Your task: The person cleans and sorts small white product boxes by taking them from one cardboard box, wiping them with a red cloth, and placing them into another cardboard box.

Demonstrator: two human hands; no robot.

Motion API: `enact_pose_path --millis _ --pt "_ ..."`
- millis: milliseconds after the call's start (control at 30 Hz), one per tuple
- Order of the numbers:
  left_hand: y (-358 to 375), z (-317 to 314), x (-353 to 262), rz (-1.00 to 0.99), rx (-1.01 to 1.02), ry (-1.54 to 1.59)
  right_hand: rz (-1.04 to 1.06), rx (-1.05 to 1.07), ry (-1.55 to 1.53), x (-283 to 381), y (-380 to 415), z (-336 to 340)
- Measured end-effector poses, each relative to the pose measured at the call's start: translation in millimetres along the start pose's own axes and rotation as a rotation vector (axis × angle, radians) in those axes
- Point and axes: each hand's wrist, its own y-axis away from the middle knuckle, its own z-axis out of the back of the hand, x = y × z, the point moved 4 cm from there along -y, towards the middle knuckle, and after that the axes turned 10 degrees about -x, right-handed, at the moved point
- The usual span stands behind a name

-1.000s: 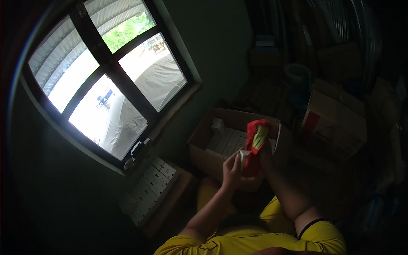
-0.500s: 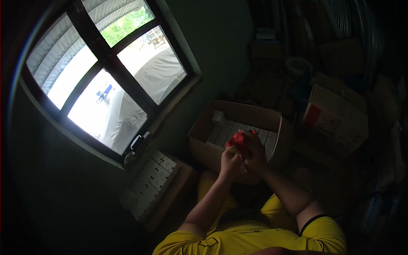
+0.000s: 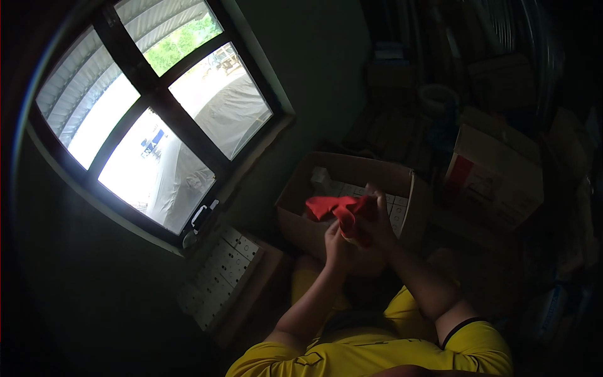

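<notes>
A red cloth (image 3: 331,206) is bunched between my two hands, with one loose end spread out to the left. My left hand (image 3: 339,248) grips it from below, near its lower folds. Wrapped around the cloth's right side is my right hand (image 3: 379,226), a finger or thumb pointing up. Whether something sits inside the cloth is hidden by the folds and the dim light. Both hands are over the near part of an open cardboard box (image 3: 300,225). Rows of small white boxes (image 3: 399,212) with round marks lie inside it.
One small white box (image 3: 321,178) stands higher in the carton's back left corner. To the left, more white boxes (image 3: 233,254) fill a second carton beneath the window (image 3: 157,94). A closed carton (image 3: 496,169) with a red patch stands at right, near a pale bucket (image 3: 438,97).
The red cloth was crumpled tightly in my hands; now its end flares out leftward. My left hand has dropped slightly. A shiny clear bit below the hands no longer shows.
</notes>
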Motion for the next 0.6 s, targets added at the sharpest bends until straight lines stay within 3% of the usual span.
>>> enact_pose_path --millis 67,100,200,333,433,600 --pt "10.0 -5.1 12.2 0.012 0.024 0.026 -0.06 0.013 -0.19 17.7 -3.5 -0.5" --pt "15.0 -4.5 14.1 0.039 0.041 0.05 -0.174 0.155 -0.247 13.5 -6.7 3.1" --pt "12.8 -25.5 -4.6 -0.037 -0.058 0.091 -0.223 0.301 -0.217 15.0 -3.1 -5.2" --pt "-1.9 -31.6 -44.3 0.048 -0.137 0.176 -0.179 0.256 -0.103 17.9 17.2 -25.5" --pt "-8.2 -30.2 -45.9 0.061 -0.022 0.203 -0.102 0.317 -0.092 14.5 10.9 -22.3" --pt "-4.3 -40.4 -37.0 -0.155 0.016 -0.22 -0.11 0.189 -0.191 23.2 8.2 -16.3"
